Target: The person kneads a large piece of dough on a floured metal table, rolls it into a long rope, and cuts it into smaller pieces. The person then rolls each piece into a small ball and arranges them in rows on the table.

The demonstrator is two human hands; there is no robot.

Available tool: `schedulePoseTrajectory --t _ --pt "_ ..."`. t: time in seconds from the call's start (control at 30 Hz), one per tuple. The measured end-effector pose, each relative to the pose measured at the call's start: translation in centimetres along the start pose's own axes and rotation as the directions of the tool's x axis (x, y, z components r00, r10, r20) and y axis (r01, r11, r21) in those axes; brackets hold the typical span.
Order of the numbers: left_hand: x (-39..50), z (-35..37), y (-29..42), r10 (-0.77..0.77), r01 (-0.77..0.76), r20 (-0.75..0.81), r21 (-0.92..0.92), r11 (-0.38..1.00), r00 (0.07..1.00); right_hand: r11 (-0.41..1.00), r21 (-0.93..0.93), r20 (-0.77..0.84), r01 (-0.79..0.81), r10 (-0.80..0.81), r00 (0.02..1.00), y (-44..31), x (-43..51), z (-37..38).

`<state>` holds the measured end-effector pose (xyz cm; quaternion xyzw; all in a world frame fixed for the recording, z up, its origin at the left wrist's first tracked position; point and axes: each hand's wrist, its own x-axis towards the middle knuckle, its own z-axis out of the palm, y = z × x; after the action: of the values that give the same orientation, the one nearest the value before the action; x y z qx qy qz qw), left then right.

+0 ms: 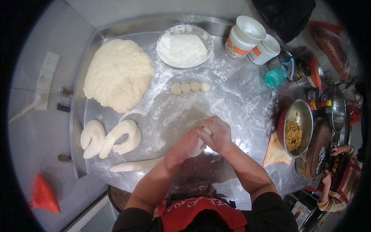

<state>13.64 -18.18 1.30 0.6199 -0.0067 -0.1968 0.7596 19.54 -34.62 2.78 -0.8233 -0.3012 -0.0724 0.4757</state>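
Note:
Over the floured metal table, my left hand point(187, 142) and my right hand point(217, 133) meet, both closed on the end of a rope of dough point(136, 165). The rope runs left along the table, passing under my left forearm. Beyond my hands, several small dough pieces point(185, 88) lie in a row. A large mound of dough point(120, 74) rests at the back left, with two folded dough strips point(124, 139) nearer the front. A bowl of flour point(185, 47) stands at the back.
White plastic tubs point(243, 40) and a green bottle point(275, 77) stand at the back right. A metal bowl of yellowish filling point(293, 134) sits beside a round wooden chopping board point(316, 150). Another person's hands point(327, 177) are at the far right. A raised metal rim point(77, 127) edges the table's left.

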Motion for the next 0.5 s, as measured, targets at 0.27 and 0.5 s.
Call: schedulePoseTrajectory --t 0.27,0.5 --pt "0.2 2.5 -1.9 0.06 -0.031 -0.049 0.462 0.886 0.997 0.88 -0.409 -0.088 -0.242 0.226 0.97 9.6 5.4 0.3" --pt "-3.6 2.4 -2.5 0.165 0.085 -0.151 0.932 0.351 0.975 0.806 -0.496 0.219 -0.322 0.475 0.852 9.2 11.0 -0.3"
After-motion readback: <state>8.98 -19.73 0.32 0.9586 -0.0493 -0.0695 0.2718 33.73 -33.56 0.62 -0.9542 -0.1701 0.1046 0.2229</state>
